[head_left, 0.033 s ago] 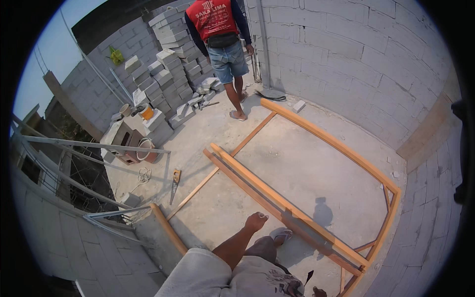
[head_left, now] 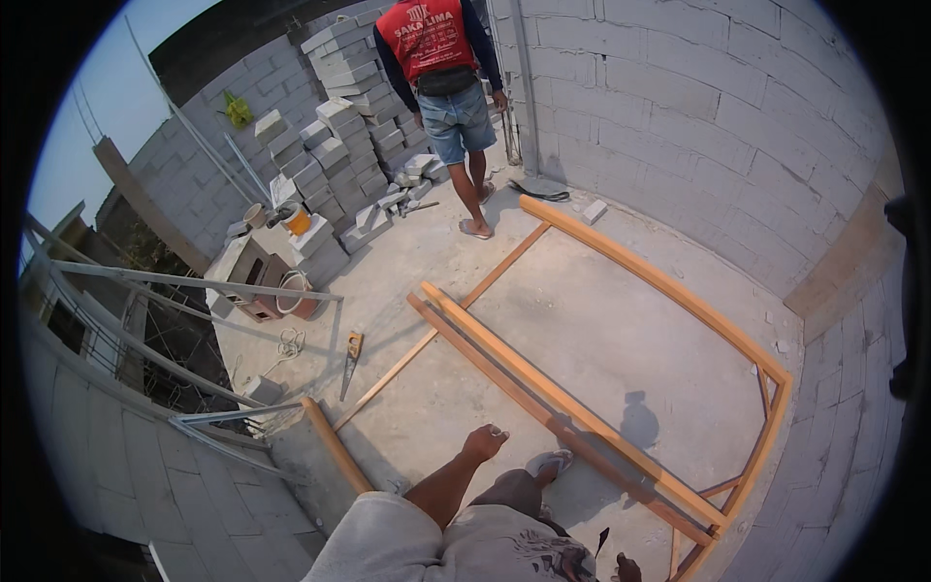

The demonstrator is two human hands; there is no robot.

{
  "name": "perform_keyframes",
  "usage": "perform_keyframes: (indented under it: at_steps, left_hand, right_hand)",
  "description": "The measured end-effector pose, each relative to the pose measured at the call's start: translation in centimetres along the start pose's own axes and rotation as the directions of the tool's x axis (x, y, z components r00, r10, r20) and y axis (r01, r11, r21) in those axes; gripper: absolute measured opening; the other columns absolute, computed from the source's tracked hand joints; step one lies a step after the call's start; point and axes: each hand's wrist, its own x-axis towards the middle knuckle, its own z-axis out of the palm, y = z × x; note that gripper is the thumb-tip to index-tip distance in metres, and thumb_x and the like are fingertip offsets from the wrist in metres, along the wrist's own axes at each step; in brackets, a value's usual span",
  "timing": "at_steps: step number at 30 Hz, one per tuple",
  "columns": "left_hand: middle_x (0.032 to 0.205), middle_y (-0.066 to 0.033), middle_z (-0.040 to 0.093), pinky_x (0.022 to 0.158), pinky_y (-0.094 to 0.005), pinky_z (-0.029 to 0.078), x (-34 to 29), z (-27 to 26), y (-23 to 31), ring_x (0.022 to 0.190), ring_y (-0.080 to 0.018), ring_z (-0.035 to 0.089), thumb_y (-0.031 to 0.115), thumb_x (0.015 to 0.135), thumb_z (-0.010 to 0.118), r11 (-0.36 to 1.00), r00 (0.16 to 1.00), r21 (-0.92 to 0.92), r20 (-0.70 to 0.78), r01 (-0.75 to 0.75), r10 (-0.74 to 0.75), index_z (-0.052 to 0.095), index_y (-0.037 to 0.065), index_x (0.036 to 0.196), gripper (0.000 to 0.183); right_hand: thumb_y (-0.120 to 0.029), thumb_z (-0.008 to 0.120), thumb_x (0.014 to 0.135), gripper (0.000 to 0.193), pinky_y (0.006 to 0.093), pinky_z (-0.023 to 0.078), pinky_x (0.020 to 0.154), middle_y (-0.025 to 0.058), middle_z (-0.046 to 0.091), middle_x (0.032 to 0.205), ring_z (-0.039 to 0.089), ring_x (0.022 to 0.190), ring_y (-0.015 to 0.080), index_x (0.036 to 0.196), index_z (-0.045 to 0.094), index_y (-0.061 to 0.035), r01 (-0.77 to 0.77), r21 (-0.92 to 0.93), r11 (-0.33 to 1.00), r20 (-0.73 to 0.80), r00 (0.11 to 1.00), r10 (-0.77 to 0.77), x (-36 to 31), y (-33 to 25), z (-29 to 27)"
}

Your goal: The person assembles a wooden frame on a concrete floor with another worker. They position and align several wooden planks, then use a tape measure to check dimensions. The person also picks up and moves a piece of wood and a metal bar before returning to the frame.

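- Grey block walls [head_left: 679,107], along the right and far sides.
- Concrete floor [head_left: 592,320], pale, sunlit, with cast shadows.
- Timber frame [head_left: 659,278], orange-brown, flat on the floor ahead and to the right; far rail near the right-hand wall, thin batten [head_left: 383,378] crossing at the left, diagonal braces at the right corners.
- Block stack [head_left: 335,160], pale grey, stepped, far left; broken pieces at its foot.
- Orange beam [head_left: 572,400] and brown beam [head_left: 504,376], 2 pieces, lying side by side within the frame's outline; left ends over the batten, right ends at the frame's right end.
- Co-worker [head_left: 427,48], 1, red vest and denim shorts, back turned, beyond the frame.
- Orange bucket [head_left: 296,221], near the stack.
- Handsaw [head_left: 355,345], yellow handle, on the floor left of the batten.
- White rope [head_left: 290,344], loosely coiled, left of the saw.
- Hands, 2: left hand [head_left: 485,442] near the brown beam, apart from it, fingers bent inward, whether pinching anything cannot be told; right hand [head_left: 628,567] at the lower edge, partly cut off, state cannot be told.
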Motion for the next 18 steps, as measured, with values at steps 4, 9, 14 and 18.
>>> perform_keyframes:
  at_steps: [4,9,14,18]
  left_hand:
    - [0.116,-0.0242,0.065,0.095,-0.0451,0.048,-9.5,-8.8,-17.7,0.111,-0.0381,0.062,0.045,0.084,0.062,0.858,0.944,0.419,0.005,0.298,-0.330,0.069,0.002,0.109,0.051]
    - [0.120,-0.0232,0.064,0.095,-0.0425,0.048,-19.4,-9.1,-27.3,0.114,-0.0383,0.060,0.045,0.087,0.061,0.645,0.638,-0.086,-0.101,0.759,-0.764,0.066,-0.002,0.114,0.055]
    - [0.119,-0.0232,0.064,0.101,-0.0440,0.045,-16.1,-4.9,-28.0,0.119,-0.0392,0.056,0.049,0.091,0.055,0.861,0.848,0.145,0.155,0.488,-0.507,0.066,0.004,0.119,0.055]
    - [0.122,-0.0221,0.063,0.101,-0.0421,0.044,-8.7,-8.2,-28.9,0.118,-0.0369,0.057,0.055,0.089,0.053,0.838,0.869,-0.240,0.050,0.489,-0.493,0.066,0.006,0.119,0.059]
  right_hand:
    - [-0.049,0.060,0.088,0.056,0.0481,0.052,0.073,0.0156,0.059,0.113,0.060,0.098,0.0383,0.130,0.053,-0.0118,0.087,-0.300,0.950,0.335,0.942,0.020,0.2,-4.2,9.4]
    - [-0.048,0.062,0.088,0.051,0.0439,0.054,0.069,0.0143,0.064,0.102,0.064,0.088,0.0335,0.122,0.058,-0.0084,0.844,-0.444,0.301,0.843,0.507,-0.179,4.0,-7.4,13.4]
    - [-0.040,0.068,0.082,0.036,0.0382,0.052,0.059,0.0092,0.062,0.071,0.063,0.065,0.0242,0.082,0.060,-0.0051,0.650,-0.756,0.077,0.642,0.760,-0.105,8.3,-14.3,14.1]
    - [-0.035,0.069,0.080,0.039,0.0353,0.050,0.051,0.0090,0.060,0.055,0.060,0.049,0.0206,0.059,0.060,-0.0036,0.017,-0.862,0.506,-0.041,0.994,-0.103,7.8,-22.5,20.7]
